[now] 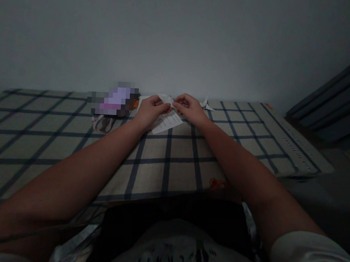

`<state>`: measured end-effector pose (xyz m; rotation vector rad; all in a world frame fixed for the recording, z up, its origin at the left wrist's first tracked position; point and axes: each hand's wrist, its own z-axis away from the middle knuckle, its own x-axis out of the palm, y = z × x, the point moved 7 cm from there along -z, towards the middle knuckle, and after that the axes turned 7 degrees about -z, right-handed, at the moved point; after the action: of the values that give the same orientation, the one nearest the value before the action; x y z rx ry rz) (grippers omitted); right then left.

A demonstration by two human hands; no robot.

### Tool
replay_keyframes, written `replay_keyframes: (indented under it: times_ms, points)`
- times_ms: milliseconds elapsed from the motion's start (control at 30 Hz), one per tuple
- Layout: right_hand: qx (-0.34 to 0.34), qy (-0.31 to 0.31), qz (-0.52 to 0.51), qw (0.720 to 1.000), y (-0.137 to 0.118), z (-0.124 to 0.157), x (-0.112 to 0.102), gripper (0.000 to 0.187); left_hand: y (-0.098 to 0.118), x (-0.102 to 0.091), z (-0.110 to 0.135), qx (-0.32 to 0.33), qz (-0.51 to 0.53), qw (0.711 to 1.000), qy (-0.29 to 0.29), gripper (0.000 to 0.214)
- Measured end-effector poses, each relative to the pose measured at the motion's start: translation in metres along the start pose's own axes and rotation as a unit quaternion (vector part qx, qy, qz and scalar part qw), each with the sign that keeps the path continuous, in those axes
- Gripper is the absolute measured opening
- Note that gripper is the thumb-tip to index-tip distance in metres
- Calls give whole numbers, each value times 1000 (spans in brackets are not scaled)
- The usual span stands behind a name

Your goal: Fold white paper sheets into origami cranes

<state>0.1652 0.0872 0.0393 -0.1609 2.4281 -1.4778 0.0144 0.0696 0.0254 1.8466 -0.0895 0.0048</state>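
Observation:
Both my arms reach forward over a checked bedsheet (167, 165). My left hand (149, 110) and my right hand (189, 108) meet over a white sheet of lined paper (167, 122), each pinching its upper folded part with closed fingers. The paper's lower edge rests on the sheet. A small folded white paper figure (207, 105) stands just right of my right hand, near the wall.
A blurred purple and dark object (114, 101) lies at the back left by the wall, with a thin cord or strap (103, 123) in front of it. The mattress edge (297, 145) runs along the right; a dark slatted panel (331, 108) stands beyond it.

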Motion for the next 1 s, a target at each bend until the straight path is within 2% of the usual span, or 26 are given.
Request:
replay_keyframes:
  times_ms: [100,300,433,600,833,1000]
  points:
    - [38,23,-60,997,2,1,-2,21,4,-2,2,-10,-18,1000,16,30]
    - [81,3,-60,995,5,1,-3,12,1,3,1,-19,-24,998,-53,54]
    - [111,-8,-110,988,10,2,-2,9,-3,-4,-4,-16,0,1000,-18,61]
    - [137,-7,-162,977,9,4,1,10,0,1,-2,-31,66,997,-16,49]
    - [128,8,-192,973,9,3,2,20,-4,18,4,-76,109,985,-114,31]
    - [129,6,-183,975,10,3,3,22,-7,12,1,-66,80,991,-80,33]
